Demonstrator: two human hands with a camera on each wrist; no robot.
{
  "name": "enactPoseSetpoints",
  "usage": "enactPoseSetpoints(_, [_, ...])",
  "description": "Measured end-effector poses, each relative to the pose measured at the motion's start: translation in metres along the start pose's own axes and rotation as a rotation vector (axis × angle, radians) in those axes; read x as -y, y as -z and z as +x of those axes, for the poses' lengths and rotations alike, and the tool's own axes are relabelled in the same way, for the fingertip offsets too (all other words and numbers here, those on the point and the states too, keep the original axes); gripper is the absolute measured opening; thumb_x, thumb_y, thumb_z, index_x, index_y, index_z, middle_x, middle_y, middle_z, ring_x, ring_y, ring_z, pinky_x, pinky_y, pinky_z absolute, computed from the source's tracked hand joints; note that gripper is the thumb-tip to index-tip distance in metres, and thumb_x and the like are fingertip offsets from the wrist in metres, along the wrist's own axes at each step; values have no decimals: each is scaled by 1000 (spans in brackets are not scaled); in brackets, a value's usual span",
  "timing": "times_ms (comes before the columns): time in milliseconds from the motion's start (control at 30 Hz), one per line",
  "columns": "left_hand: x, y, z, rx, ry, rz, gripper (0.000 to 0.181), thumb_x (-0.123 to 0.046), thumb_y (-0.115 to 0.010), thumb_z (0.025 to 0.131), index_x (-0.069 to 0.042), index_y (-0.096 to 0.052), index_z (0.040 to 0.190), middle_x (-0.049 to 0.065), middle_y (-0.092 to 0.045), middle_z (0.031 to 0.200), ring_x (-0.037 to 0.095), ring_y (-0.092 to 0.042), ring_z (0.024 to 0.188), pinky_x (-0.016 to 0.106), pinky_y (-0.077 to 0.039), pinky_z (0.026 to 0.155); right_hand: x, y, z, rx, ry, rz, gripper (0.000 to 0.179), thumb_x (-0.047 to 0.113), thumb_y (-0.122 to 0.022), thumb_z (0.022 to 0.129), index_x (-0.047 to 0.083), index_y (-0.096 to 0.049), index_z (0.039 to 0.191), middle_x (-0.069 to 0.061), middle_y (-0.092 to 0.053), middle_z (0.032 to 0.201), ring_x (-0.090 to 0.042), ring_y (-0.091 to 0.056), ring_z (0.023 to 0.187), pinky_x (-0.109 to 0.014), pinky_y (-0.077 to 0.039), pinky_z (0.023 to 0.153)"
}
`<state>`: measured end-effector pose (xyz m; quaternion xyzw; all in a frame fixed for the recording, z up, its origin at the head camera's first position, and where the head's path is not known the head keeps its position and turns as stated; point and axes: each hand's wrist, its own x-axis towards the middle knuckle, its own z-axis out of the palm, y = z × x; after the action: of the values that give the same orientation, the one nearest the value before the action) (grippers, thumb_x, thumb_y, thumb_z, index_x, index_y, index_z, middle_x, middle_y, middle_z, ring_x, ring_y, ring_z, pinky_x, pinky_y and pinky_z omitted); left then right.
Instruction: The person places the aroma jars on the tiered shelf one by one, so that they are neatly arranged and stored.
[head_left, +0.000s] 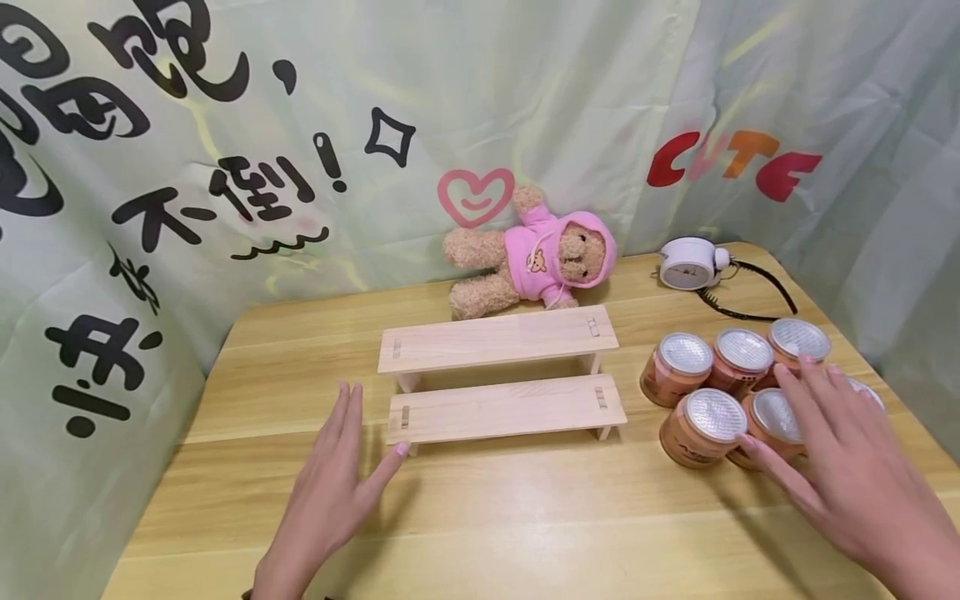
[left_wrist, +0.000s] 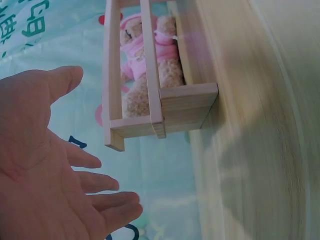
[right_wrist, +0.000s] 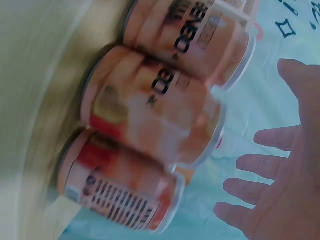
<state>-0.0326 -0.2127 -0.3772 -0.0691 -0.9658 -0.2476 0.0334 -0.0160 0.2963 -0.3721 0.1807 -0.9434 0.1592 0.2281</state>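
Note:
My left hand (head_left: 330, 487) is held above the table with its fingers straight and the thumb spread. It is nearest to the left end of a two-step wooden shelf (head_left: 502, 408), and the left wrist view (left_wrist: 162, 100) shows a gap between hand and shelf. Several orange-pink cans (head_left: 688, 440) with silvery tops stand grouped on the right. Over the nearer right side of that group is my right hand (head_left: 862, 467), fingers extended, hiding part of some cans. From the right wrist, its fingers appear apart from the can sides (right_wrist: 155, 107). Neither hand holds anything.
Behind the shelf a teddy bear (head_left: 536, 258) in a pink hoodie lies on its side. At the back right sits a white round device like a small clock (head_left: 686, 265) with a black strap or cord (head_left: 776, 287). A printed curtain (head_left: 577, 100) hangs behind the wooden table (head_left: 525, 517).

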Motion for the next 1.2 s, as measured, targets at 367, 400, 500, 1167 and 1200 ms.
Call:
enactPoseSetpoints(367, [4,1,14,125,51,-185,93,-59,-51,101,-11,-2,163,15,-10,168,37,-16,151,61,-21,117,-32,5,-12,-75,-154,135,71,33,-65,101,-15,-38,145,-44,-30,150,-47,-17,149,-49,-6,123])
enactPoseSetpoints(400, [4,1,14,143,60,-207,92,-59,-51,101,-12,-2,163,14,-10,168,38,-18,151,61,-22,116,-36,5,-14,-83,-173,150,71,30,-67,100,-16,-37,146,-44,-30,149,-46,-17,149,-48,-6,123])
enactPoseSetpoints(500, [4,0,16,189,80,-277,90,-57,-51,102,-13,-2,163,16,-11,167,41,-25,148,61,-27,114,-46,4,-21,-127,-242,192,71,20,-70,96,-14,-36,148,-41,-30,151,-32,-19,151,-40,-6,123])
enactPoseSetpoints(1167, [11,-18,34,304,163,-527,86,-45,-59,102,-14,-7,163,34,-30,156,47,-45,133,57,-43,105,-98,-19,-45,-58,-398,537,93,-21,-77,72,16,-42,150,20,-48,129,13,-45,115,0,-35,88])
enactPoseSetpoints(1200, [12,-19,34,305,165,-530,86,-45,-59,102,-14,-7,163,34,-28,157,49,-43,135,58,-41,106,-99,-19,-42,-61,-375,541,90,-23,-79,69,15,-47,144,21,-50,121,15,-48,109,1,-37,85])
